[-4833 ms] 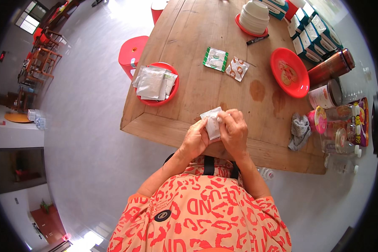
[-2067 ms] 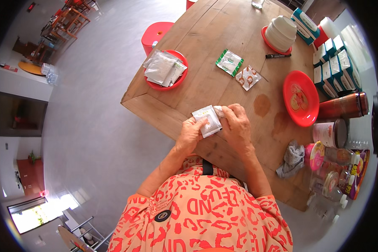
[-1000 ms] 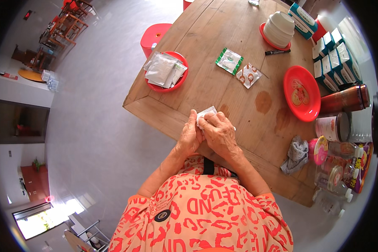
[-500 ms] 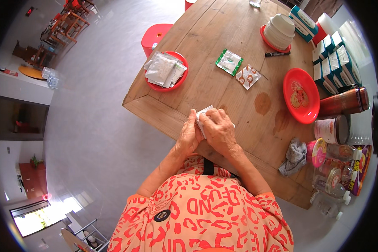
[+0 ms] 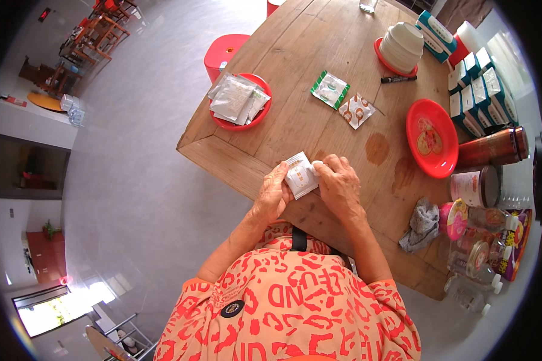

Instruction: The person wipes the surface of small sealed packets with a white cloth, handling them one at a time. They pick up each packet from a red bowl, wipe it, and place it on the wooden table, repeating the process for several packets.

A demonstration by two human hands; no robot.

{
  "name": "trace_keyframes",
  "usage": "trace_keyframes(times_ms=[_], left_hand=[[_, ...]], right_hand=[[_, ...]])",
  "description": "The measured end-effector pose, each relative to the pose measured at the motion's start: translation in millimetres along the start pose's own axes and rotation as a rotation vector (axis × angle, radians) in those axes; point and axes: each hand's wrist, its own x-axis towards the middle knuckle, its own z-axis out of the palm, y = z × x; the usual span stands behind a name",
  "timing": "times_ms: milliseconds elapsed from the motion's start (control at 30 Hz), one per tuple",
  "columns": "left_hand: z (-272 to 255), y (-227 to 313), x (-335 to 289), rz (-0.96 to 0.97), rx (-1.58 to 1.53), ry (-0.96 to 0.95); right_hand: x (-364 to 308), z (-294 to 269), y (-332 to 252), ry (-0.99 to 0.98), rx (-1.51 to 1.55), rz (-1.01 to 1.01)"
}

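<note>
The left hand (image 5: 273,194) is curled shut on the left edge of a small white packet (image 5: 300,174), fingers bent over its side, and the right hand (image 5: 338,185) pinches the packet's right edge, thumb and fingers closed on it. The packet sits between the two hands, tilted, just above the near edge of the wooden table (image 5: 319,129).

Taking that packet as the mark and going left to right: well up and to its left a red bowl (image 5: 241,103) stands near the table's left corner, filled with a loose pile of clear and silvery sachets (image 5: 235,98). Beyond the bowl, off the table, a red stool (image 5: 226,51) stands on the floor. Above the packet, a green-and-white sachet (image 5: 330,89) lies flat, with a red-and-white sachet (image 5: 356,111) just beside it. Farther up, a stack of white bowls (image 5: 402,45) rests on a red plate, a black marker (image 5: 398,79) lying close by. To the packet's right is an empty-looking red plate (image 5: 431,138), and lower right a crumpled grey cloth (image 5: 421,224) lies near the table's edge beside a cluster of jars and bottles.
</note>
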Motion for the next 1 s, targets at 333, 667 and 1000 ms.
trace_keyframes(times_ms=[333,667,1000], left_hand=[[-3,-1,3,-0.017,-0.013,0.022],[-4,-5,4,-0.010,-0.069,0.053],[-5,-4,3,-0.007,-0.075,0.007]], right_hand=[[-3,-2,-12,0.055,0.121,0.030],[-22,-33,-3,-0.221,0.176,-0.025],[-7,-14,-17,-0.107,0.106,0.010]])
